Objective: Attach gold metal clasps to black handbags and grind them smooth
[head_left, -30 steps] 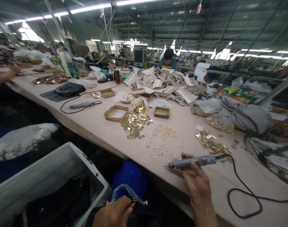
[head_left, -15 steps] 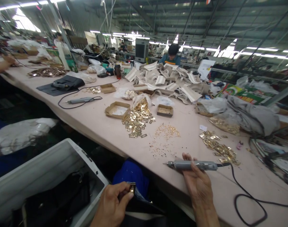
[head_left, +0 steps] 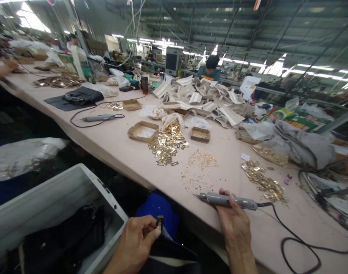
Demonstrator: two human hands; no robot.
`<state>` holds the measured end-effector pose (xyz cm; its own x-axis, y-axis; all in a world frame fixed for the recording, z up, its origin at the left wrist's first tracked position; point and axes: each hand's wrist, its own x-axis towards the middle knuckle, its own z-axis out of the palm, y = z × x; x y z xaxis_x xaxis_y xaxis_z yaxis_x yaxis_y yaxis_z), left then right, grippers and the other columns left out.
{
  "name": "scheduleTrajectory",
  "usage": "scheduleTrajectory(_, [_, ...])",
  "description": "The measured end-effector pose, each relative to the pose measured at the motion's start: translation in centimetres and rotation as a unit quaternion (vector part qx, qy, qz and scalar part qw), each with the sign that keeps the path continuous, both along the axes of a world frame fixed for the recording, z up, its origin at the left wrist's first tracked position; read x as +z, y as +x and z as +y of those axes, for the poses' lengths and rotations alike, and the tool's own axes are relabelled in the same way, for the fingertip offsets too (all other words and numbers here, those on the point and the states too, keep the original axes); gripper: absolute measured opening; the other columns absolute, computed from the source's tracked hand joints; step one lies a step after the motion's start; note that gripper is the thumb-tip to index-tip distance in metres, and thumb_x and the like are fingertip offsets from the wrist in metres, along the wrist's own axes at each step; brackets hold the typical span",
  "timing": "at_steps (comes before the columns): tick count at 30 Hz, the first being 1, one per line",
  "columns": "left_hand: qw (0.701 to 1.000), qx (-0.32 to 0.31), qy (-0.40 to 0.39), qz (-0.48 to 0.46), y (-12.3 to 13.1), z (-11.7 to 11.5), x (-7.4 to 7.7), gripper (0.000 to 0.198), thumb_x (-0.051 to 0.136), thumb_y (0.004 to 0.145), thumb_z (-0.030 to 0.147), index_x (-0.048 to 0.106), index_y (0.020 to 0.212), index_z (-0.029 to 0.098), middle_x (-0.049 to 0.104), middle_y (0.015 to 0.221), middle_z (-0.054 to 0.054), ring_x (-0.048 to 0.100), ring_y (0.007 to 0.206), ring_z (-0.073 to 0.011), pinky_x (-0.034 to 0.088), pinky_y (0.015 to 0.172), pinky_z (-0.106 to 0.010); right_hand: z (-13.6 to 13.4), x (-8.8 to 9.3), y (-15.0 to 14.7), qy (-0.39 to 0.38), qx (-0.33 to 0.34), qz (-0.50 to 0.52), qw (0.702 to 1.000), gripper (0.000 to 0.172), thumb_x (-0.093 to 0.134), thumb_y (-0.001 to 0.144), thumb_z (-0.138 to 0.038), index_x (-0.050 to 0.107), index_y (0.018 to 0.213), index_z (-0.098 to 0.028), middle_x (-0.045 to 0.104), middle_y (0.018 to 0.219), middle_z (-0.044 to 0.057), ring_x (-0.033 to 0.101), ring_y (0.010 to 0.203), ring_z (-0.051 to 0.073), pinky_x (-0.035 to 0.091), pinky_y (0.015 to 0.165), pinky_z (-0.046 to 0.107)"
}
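Note:
Between the thumb and fingers of my left hand (head_left: 135, 241) is a small gold metal plate (head_left: 159, 223), at the edge of a dark bag piece (head_left: 174, 251) below the table edge. My right hand (head_left: 233, 224) is closed around a grey electric screwdriver (head_left: 228, 200), its bit pointing left over the table edge and its black cord trailing right. Tiny gold screws (head_left: 202, 160) lie scattered beyond the screwdriver tip. Behind them is a heap of gold plates (head_left: 166, 144), and a smaller pile of gold plates (head_left: 265, 182) lies to the right.
A grey bin (head_left: 116, 213) with black bags (head_left: 65, 236) stands at lower left. On the table (head_left: 128, 163) are cardboard trays (head_left: 143, 132), a second screwdriver (head_left: 98, 118), a dark bag (head_left: 82, 96) and a heap of beige pieces (head_left: 202, 95). Another person (head_left: 209, 70) sits behind the heap.
My right hand and the screwdriver have shifted slightly left and down in the picture. My left hand keeps its hold on the gold plate, which has risen slightly.

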<state>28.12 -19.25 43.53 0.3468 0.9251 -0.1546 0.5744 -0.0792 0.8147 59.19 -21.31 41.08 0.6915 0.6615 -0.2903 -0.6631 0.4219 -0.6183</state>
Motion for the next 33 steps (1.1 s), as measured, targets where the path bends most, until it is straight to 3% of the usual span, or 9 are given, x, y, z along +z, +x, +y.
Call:
scheduleTrajectory(17, [0.999, 0.009, -0.035, -0.032, 0.0, 0.2, 0.7, 0.024, 0.061, 0.084, 0.036, 0.063, 0.067, 0.019, 0.052, 0.062, 0.003, 0.048, 0.061, -0.0163, 0.031, 0.058, -0.027, 0.4, -0.8, 0.4, 0.005, 0.002, -0.011, 1.0, 0.024, 0.085, 0.076, -0.016, 0.069, 0.093, -0.019, 0.069, 0.108, 0.001, 0.064, 0.111, 0.022, 0.039, 0.115, 0.067])
scheduleTrajectory(24, [0.986, -0.02, -0.097, -0.134, -0.4, 0.8, -0.7, 0.025, 0.066, 0.083, 0.036, 0.061, 0.067, 0.018, 0.049, 0.063, 0.004, 0.046, 0.064, -0.0153, 0.033, 0.062, -0.028, 0.5, -0.5, 0.1, 0.013, 0.006, -0.02, 1.0, 0.023, 0.085, 0.077, -0.018, 0.068, 0.093, -0.018, 0.069, 0.108, 0.002, 0.064, 0.111, 0.021, 0.04, 0.114, 0.066])
scheduleTrajectory(29, [0.965, -0.023, -0.142, -0.221, -0.5, 1.5, -0.8, 0.027, 0.072, 0.076, 0.04, 0.065, 0.069, 0.015, 0.053, 0.064, 0.003, 0.044, 0.065, -0.014, 0.032, 0.062, -0.027, -0.1, 0.8, -0.1, -0.001, 0.012, -0.015, 1.0, 0.024, 0.085, 0.076, -0.019, 0.068, 0.093, -0.019, 0.07, 0.105, 0.002, 0.066, 0.109, 0.022, 0.04, 0.115, 0.065])
scheduleTrajectory(33, [0.95, -0.01, -0.188, -0.247, -0.2, 1.7, -0.3, 0.03, 0.076, 0.072, 0.042, 0.067, 0.067, 0.013, 0.05, 0.058, 0.004, 0.037, 0.058, -0.0107, 0.024, 0.057, -0.025, -1.4, 3.2, -1.2, -0.017, 0.048, -0.035, 0.998, 0.02, 0.083, 0.077, -0.022, 0.069, 0.092, -0.019, 0.07, 0.104, 0.003, 0.065, 0.11, 0.023, 0.037, 0.118, 0.067])
